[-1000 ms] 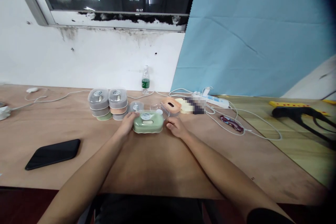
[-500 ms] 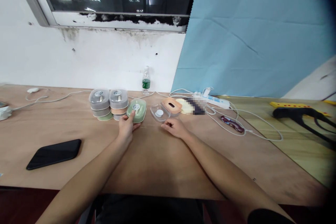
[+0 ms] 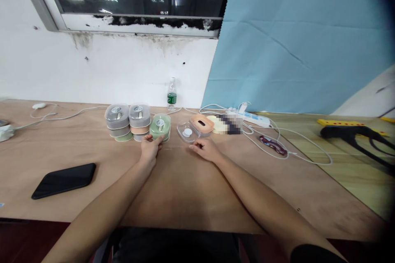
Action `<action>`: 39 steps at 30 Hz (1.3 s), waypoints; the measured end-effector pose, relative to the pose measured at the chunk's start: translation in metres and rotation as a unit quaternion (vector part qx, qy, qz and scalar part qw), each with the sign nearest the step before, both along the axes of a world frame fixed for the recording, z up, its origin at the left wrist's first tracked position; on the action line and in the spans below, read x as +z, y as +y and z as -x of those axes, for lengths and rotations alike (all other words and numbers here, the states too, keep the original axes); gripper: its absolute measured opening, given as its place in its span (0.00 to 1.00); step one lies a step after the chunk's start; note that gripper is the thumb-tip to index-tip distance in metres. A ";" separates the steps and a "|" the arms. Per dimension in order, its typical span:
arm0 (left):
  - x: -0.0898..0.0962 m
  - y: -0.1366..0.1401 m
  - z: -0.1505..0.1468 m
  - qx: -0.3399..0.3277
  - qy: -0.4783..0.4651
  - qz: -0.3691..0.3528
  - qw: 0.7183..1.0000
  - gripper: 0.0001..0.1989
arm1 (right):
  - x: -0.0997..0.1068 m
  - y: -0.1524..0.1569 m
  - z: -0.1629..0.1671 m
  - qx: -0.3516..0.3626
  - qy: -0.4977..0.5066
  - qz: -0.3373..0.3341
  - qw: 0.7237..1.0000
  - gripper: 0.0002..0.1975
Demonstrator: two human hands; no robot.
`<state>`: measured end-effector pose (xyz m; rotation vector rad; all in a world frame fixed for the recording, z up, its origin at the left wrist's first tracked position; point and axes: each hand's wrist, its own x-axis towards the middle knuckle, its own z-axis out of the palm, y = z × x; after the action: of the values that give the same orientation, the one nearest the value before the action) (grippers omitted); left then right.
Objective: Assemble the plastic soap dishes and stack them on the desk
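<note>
Your left hand (image 3: 150,146): fingers touching green box (image 3: 161,124), grip unclear; right hand (image 3: 204,149): fingers curled closed, seemingly empty; align edges gently.

A black phone (image 3: 64,181) lies flat while a clear bottle (image 3: 172,95) stands upright.

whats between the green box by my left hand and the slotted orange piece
In the head view, a clear lid with a white disc lies there; a strip of bare table separates it from the green box.
</note>
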<state>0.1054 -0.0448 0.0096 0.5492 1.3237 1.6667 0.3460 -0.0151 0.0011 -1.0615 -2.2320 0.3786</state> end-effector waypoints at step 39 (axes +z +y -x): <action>-0.012 -0.009 -0.003 -0.261 0.188 -0.075 0.944 0.39 | -0.022 0.068 -0.080 -0.391 0.000 0.057 0.919 0.16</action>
<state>0.1087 -0.0537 -0.0025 1.2431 1.1729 1.2576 0.4261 0.0524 -0.0213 -1.8883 -1.6067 0.1511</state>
